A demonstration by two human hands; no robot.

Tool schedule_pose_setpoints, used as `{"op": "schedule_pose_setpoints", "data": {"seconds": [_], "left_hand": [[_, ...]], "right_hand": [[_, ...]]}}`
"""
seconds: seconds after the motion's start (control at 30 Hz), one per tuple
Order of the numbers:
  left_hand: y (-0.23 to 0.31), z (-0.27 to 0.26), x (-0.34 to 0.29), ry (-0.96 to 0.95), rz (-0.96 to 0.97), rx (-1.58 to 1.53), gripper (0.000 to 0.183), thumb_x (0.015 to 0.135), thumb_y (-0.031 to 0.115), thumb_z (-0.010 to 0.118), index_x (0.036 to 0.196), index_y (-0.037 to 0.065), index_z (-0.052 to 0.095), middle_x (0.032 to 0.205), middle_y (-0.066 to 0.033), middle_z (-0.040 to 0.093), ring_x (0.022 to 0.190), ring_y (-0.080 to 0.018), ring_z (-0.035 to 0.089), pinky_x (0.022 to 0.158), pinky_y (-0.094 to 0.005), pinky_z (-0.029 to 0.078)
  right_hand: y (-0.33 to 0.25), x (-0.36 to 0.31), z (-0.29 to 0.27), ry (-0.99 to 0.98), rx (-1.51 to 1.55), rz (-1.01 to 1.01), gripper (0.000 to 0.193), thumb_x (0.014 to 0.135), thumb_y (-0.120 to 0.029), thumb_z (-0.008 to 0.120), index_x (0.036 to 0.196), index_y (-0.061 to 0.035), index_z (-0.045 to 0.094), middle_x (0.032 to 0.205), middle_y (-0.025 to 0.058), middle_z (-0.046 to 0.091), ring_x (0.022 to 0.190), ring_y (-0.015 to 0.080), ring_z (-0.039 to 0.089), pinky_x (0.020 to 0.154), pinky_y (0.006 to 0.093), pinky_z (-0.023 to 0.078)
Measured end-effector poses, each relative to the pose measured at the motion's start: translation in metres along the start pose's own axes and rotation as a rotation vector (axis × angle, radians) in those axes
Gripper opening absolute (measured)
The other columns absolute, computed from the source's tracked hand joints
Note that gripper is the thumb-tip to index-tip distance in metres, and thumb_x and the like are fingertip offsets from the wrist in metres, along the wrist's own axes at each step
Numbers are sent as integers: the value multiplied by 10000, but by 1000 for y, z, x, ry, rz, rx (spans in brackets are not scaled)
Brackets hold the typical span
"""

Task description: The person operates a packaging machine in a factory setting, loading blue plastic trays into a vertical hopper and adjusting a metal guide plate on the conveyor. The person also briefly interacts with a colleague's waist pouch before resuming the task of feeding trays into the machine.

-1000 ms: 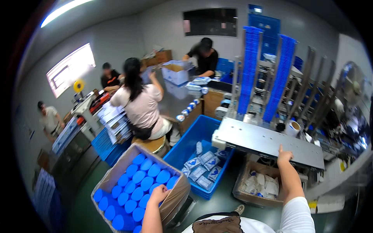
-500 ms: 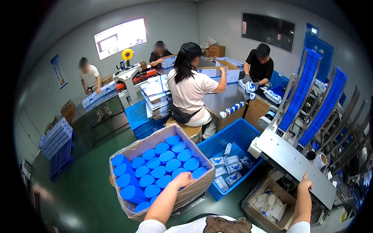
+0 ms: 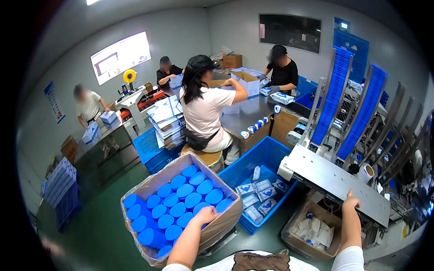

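Note:
My left hand [image 3: 206,216] is over the right side of a large carton [image 3: 226,226] lined with clear plastic. Its fingers are bent and held together, and whatever they hold is hidden. Rows of round blue stacks [image 3: 184,192] with flat tops fill that carton. My right hand [image 3: 351,201] is at the near edge of a pale metal plate [image 3: 327,174] on a machine. Its index finger is stretched out on the plate and I see nothing held. Two tall chutes of blue pieces [image 3: 332,97] rise behind the plate.
A blue bin [image 3: 246,223] with several wipe packs [image 3: 266,193] stands between my arms. Below the plate, a carton [image 3: 294,235] holds white scraps. Ahead, a person in a light shirt [image 3: 208,106] sits at a metal table [image 3: 246,117]; others work beyond.
My view has swung slightly, so the scene sits further left. Both hands stay at the carton and the plate. The seated person's arm has shifted, and boxes at the far left have moved.

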State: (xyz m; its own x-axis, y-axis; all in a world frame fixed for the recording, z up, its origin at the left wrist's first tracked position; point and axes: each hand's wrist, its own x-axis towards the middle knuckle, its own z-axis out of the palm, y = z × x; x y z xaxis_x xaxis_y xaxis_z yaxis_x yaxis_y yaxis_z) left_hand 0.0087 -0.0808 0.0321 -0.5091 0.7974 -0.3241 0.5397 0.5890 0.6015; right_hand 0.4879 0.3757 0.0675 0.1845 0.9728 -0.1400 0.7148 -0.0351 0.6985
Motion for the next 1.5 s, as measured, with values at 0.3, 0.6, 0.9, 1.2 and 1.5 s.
{"op": "schedule_pose_setpoints", "data": {"seconds": [0.3,0.6,0.9,1.2,1.5], "left_hand": [[-4,2,1,14,-6,-4,390,759,444,679,795,59,627,803,-139,660,763,-273,632,668,-375,494],[-5,3,1,11,5,-25,373,758,428,682,789,61,625,807,-147,662,773,-285,635,670,-382,496],[-1,1,-2,49,6,-2,328,761,377,683,777,55,627,798,-143,659,743,-257,628,644,-365,484],[1,-1,-3,37,3,-3,341,764,392,689,781,56,632,780,-127,655,723,-232,617,635,-352,480],[0,-1,-2,15,-16,-13,401,754,448,680,805,54,628,836,-152,662,802,-293,634,696,-390,495]], "right_hand": [[-3,0,5,68,-24,20,931,824,-109,591,1481,-174,-65,926,194,682,721,309,674,625,519,530],[6,-13,-14,-25,3,8,970,814,-167,630,1480,-177,-75,1055,240,633,809,290,672,677,451,550],[-1,-1,-2,14,13,47,931,832,-141,600,1483,-200,-64,1055,251,624,808,311,666,680,466,546],[-2,1,1,38,24,40,903,841,-120,573,1483,-187,-59,938,188,680,752,313,671,657,498,537],[3,-11,-11,-13,29,27,888,855,-130,577,1483,-205,-46,978,198,666,827,335,660,693,487,543]]}}
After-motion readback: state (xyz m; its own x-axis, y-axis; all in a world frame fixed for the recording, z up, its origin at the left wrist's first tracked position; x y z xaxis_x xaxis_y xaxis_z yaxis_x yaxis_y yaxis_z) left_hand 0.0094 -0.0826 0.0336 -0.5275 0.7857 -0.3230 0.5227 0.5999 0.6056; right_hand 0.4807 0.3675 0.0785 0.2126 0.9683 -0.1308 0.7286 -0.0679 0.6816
